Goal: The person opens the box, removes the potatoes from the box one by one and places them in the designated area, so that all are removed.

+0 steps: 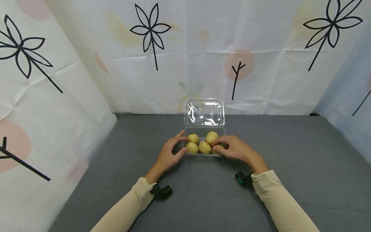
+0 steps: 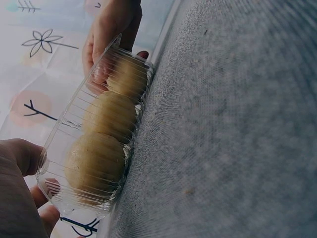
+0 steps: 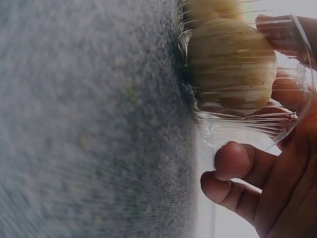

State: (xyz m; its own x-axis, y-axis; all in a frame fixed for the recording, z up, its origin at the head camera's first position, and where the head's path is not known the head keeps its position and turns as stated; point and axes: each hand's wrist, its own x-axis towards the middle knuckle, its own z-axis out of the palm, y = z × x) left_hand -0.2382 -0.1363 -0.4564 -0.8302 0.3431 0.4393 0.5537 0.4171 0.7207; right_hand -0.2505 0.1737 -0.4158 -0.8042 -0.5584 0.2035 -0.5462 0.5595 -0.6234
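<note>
A clear plastic clamshell container [image 1: 191, 154] stands on the table with its lid [image 1: 204, 112] raised at the back. Several smooth, round yellow balls, like small potatoes or fruit, sit inside it. My left hand [image 1: 169, 154] grips the container's left end, the thumb over the rim and the fingers along the outside in the left wrist view. At the front right corner my right hand [image 1: 234, 148] reaches in and holds a yellow ball [image 3: 230, 64] between thumb and fingers. Two of its fingertips [image 3: 233, 159] stay outside the end wall. The hand partly covers this ball in the head view.
Grey cloth covers the table [image 1: 203, 199]. White fabric with plant prints [image 1: 203, 71] hangs behind it and along both sides. A dark camera [image 1: 162, 191] is strapped at the left wrist, another camera [image 1: 242, 178] at the right.
</note>
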